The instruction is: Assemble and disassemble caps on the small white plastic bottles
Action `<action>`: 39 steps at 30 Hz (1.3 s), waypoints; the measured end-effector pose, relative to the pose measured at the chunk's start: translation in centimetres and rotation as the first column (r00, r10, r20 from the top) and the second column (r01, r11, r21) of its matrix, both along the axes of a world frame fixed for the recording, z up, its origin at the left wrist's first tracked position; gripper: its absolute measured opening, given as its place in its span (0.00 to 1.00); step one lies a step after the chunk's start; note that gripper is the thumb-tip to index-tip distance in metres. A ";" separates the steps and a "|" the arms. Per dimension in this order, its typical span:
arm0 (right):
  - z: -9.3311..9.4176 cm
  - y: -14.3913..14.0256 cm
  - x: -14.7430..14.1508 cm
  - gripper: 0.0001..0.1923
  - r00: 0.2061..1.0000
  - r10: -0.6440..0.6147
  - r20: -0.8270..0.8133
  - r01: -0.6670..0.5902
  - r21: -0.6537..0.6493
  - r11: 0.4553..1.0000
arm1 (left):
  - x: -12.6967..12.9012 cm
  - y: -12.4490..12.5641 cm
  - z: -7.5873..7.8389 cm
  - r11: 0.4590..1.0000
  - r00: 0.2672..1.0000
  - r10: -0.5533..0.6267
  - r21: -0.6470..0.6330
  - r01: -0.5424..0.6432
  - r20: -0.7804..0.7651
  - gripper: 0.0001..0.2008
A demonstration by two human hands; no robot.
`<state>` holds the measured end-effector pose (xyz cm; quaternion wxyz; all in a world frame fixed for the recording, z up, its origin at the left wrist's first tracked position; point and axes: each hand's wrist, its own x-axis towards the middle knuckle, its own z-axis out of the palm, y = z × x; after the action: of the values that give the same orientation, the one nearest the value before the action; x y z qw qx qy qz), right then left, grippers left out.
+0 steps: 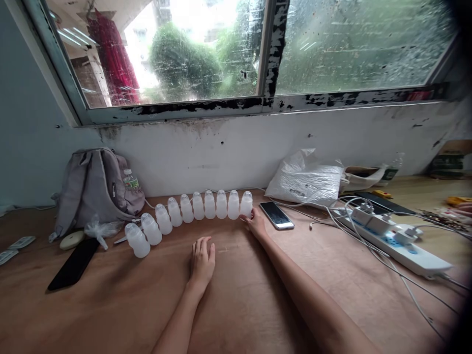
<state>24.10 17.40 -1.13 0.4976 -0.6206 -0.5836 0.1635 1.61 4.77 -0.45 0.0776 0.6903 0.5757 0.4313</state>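
Note:
Several frosted, translucent baby bottles with domed clear caps stand upright in a curved row on the brown table (236,290). At the row's right end is one such baby bottle (246,202). My right hand (255,223) grips it low down, the thumb at its front left and the other fingers partly hidden. My left hand (202,260) lies on the table in front of the row, fingers stretched forward, holding nothing. The nearest bottle at the left end (137,240) stands well apart from that hand.
A phone (276,215) lies right of my right hand. Farther right are a white power strip (401,241) with cables and a silvery plastic bag (306,177). At left stand a grey backpack (94,187), a black pouch (73,264) and a crumpled clear bag (101,227).

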 end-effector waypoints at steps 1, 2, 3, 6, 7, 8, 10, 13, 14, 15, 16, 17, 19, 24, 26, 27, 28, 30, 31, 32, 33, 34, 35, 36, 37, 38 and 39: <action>-0.1 0.1 0.0 0.19 1.000 -0.005 0.014 0.005 -0.004 1.000 | 0.0 0.0 -0.1 1.000 1.000 0.007 -0.004 -0.007 -0.001 0.12; -0.2 0.1 0.0 0.19 1.000 -0.009 0.028 0.009 -0.007 1.000 | -0.1 0.1 -0.2 1.000 1.000 0.016 -0.010 -0.016 -0.001 0.12; -0.2 0.1 0.0 0.18 0.999 -0.012 0.042 0.012 -0.009 1.000 | -0.2 0.2 -0.3 1.000 1.000 0.025 -0.017 -0.025 -0.001 0.12; -0.3 0.2 0.1 0.18 0.996 -0.017 0.087 0.018 -0.004 1.000 | -0.3 0.3 -0.7 0.998 0.999 0.047 -0.043 -0.048 -0.021 0.14; -0.3 0.2 0.1 0.19 0.995 -0.018 0.102 0.017 0.003 1.000 | -0.4 0.4 -0.9 0.997 0.998 0.051 -0.052 -0.053 -0.039 0.15; -0.3 0.1 0.1 0.21 0.993 -0.016 0.119 0.015 0.011 1.000 | -0.4 0.4 -1.0 0.996 0.997 0.055 -0.060 -0.059 -0.062 0.16; -0.3 0.0 -0.1 0.25 0.987 -0.011 0.159 0.006 0.033 0.999 | -0.4 0.5 -1.3 0.994 0.990 0.068 -0.079 -0.078 -0.120 0.18; -0.4 -0.3 -0.1 0.31 0.969 -0.023 0.245 0.008 0.060 0.998 | -0.2 0.4 -1.3 0.985 0.970 0.093 -0.123 -0.123 -0.223 0.20; -0.4 -0.5 0.0 0.32 0.960 -0.038 0.278 0.022 0.062 0.998 | -0.2 0.3 -1.2 0.981 0.961 0.097 -0.140 -0.137 -0.257 0.20; -0.5 -0.8 0.2 0.32 0.948 -0.061 0.312 0.044 0.062 0.997 | -0.1 0.2 -1.0 0.977 0.952 0.097 -0.155 -0.147 -0.289 0.21; -0.5 -1.1 0.4 0.31 0.934 -0.089 0.345 0.073 0.061 0.995 | 0.0 0.1 -0.9 0.974 0.944 0.094 -0.168 -0.153 -0.316 0.21; -0.6 -1.4 0.8 0.29 0.918 -0.122 0.377 0.107 0.061 0.992 | 0.1 0.0 -0.7 0.972 0.937 0.089 -0.177 -0.156 -0.338 0.21; -0.6 -2.2 1.6 0.26 0.880 -0.186 0.436 0.177 0.062 0.982 | 0.1 -0.3 -0.4 0.970 0.927 0.083 -0.184 -0.160 -0.365 0.21; -0.5 -3.4 3.0 0.22 0.794 -0.289 0.535 0.310 0.052 0.949 | -0.1 -0.7 -0.4 0.973 0.925 0.092 -0.163 -0.163 -0.370 0.21; -0.4 -3.6 3.0 0.22 0.771 -0.301 0.562 0.330 0.051 0.942 | -0.2 -0.8 -0.5 0.975 0.929 0.095 -0.155 -0.159 -0.358 0.21; -0.3 -3.6 2.9 0.22 0.760 -0.301 0.576 0.331 0.057 0.942 | -0.2 -0.8 -0.5 0.976 0.931 0.096 -0.150 -0.158 -0.351 0.21; -0.2 -3.7 2.8 0.22 0.750 -0.300 0.589 0.325 0.066 0.943 | -0.3 -0.7 -0.5 0.977 0.933 0.098 -0.146 -0.156 -0.347 0.20; 0.1 -4.1 2.6 0.21 0.734 -0.286 0.616 0.299 0.086 0.950 | -0.4 -0.6 -0.4 0.977 0.932 0.104 -0.138 -0.161 -0.347 0.20; 0.2 -4.3 2.5 0.21 0.728 -0.273 0.630 0.278 0.092 0.956 | -0.5 -0.6 -0.3 0.976 0.929 0.111 -0.136 -0.168 -0.352 0.20; 0.3 -4.7 2.4 0.20 0.723 -0.253 0.643 0.252 0.096 0.963 | -0.5 -0.5 -0.3 0.974 0.925 0.120 -0.136 -0.179 -0.359 0.20; 0.4 -5.0 2.3 0.20 0.719 -0.228 0.657 0.220 0.096 0.971 | -0.5 -0.5 -0.2 0.972 0.921 0.129 -0.138 -0.191 -0.368 0.21; 0.5 -5.4 2.2 0.19 0.715 -0.197 0.671 0.181 0.095 0.979 | -0.5 -0.4 -0.2 0.969 0.917 0.134 -0.143 -0.200 -0.376 0.22; 0.6 -5.8 2.1 0.18 0.711 -0.162 0.685 0.138 0.090 0.986 | -0.5 -0.4 -0.1 0.967 0.913 0.132 -0.153 -0.204 -0.385 0.23; 0.6 -6.2 1.9 0.17 0.705 -0.124 0.698 0.091 0.084 0.992 | -0.5 -0.3 -0.1 0.964 0.911 0.124 -0.168 -0.204 -0.394 0.25; 0.7 -6.6 1.6 0.16 0.698 -0.083 0.712 0.043 0.074 0.996 | -0.4 -0.3 -0.1 0.961 0.908 0.112 -0.187 -0.202 -0.404 0.27; 0.7 -6.9 1.3 0.15 0.689 -0.041 0.724 -0.007 0.063 0.998 | -0.3 -0.2 -0.1 0.957 0.905 0.098 -0.209 -0.200 -0.415 0.28; 0.8 -7.3 0.9 0.15 0.677 0.001 0.736 -0.057 0.050 0.997 | -0.3 -0.2 -0.1 0.953 0.901 0.085 -0.230 -0.199 -0.426 0.29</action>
<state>24.97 10.10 -0.33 0.2399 -0.6073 -0.7492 -0.1116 1.32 4.60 -0.57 0.0151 0.7043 0.6812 0.1991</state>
